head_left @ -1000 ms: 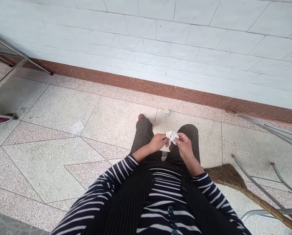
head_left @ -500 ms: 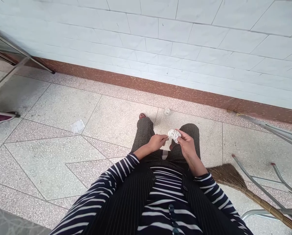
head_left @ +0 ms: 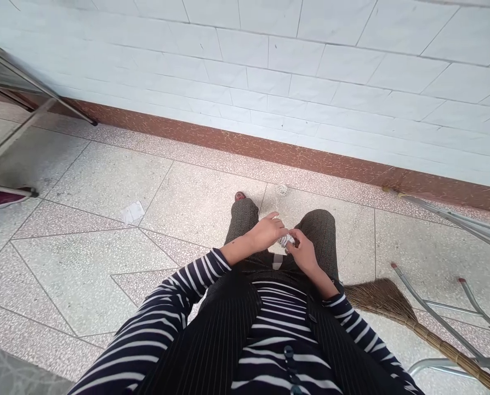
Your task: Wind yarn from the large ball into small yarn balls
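Note:
A small bundle of white cord (head_left: 286, 240) is between my two hands, over the gap between my knees. My right hand (head_left: 305, 253) is closed around its right side with thumb and fingers. From the left, my left hand (head_left: 268, 229) pinches cord against the bundle, its fingers covering part of it. Past my knees, a loose white coil of cord (head_left: 282, 190) lies on the floor, and a thin strand appears to run from it toward my left hand.
To my right lie a straw broom (head_left: 385, 299) and metal tube legs (head_left: 432, 312). Folded metal tubes (head_left: 454, 216) lean by the wall. At left are a metal-framed table (head_left: 23, 118), a dark red shoe (head_left: 6, 196) and white paper (head_left: 132, 212).
Both hands have come together and the cord bundle has moved lower, closer to my body. My left hand has moved right, from pulling a strand beside the bundle to touching the bundle.

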The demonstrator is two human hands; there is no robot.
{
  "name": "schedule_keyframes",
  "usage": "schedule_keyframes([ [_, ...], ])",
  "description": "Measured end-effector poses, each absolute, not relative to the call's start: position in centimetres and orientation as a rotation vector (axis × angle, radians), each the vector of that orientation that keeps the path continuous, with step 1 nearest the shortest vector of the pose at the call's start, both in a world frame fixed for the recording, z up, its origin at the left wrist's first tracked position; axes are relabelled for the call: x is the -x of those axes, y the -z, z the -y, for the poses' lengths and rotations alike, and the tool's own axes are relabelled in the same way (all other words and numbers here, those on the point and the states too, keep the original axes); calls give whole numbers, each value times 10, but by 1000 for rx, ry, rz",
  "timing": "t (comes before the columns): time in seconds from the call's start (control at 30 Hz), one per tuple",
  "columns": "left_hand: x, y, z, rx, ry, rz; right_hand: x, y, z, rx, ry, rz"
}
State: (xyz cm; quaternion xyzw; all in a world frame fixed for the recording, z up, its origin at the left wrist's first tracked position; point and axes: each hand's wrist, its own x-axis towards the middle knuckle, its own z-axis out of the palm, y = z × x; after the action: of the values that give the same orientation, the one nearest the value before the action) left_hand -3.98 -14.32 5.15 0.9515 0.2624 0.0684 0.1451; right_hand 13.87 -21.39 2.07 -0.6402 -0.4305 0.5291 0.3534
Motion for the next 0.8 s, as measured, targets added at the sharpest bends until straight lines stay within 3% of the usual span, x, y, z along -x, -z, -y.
schedule_keyframes([
  [0.17, 36, -34, 126, -2261, -257, -786, -143, -31, 222, 1479, -1659, 973],
  [0.37, 35, -18, 142, -1608, -245, -872, -149, -41, 227, 1414, -1659, 874],
  [0.8, 35, -13, 168, -1681, -112, -1129, -134, -33, 226, 1494, -1607, 911],
])
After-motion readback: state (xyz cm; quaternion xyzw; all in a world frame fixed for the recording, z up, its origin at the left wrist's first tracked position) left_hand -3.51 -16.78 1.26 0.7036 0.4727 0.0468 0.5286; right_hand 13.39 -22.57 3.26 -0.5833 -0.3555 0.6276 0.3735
